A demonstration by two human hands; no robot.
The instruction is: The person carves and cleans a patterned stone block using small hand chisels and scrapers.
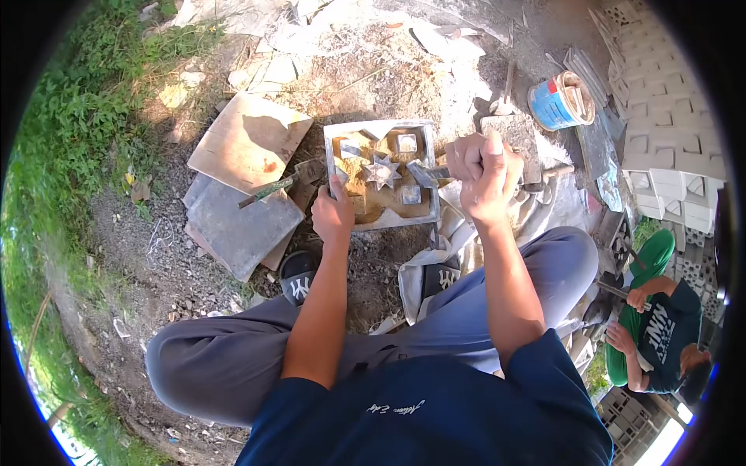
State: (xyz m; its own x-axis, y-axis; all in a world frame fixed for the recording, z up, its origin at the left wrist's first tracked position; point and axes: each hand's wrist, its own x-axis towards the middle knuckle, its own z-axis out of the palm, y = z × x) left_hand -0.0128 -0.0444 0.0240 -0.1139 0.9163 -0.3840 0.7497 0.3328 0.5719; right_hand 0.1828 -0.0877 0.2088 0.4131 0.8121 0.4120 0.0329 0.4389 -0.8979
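A square grey mould frame (380,125) lies on the ground before me, with sandy material inside around a star-shaped piece (381,172) and small square blocks (406,143) near its corners. My left hand (332,210) grips the frame's left side, its fingers wrapped at the edge. Over the right side of the frame, my right hand (486,172) is closed round the handle of a hammer-like tool. That tool's flat metal head (422,174) points left, over the right part of the frame near the star.
Flat boards (241,221) are stacked at left, a narrow patterned stick (266,191) on them. A blue and white bucket (560,102) stands at upper right beside a slab (513,140). Another person (667,326) sits at far right. Patterned blocks (660,101) are piled behind.
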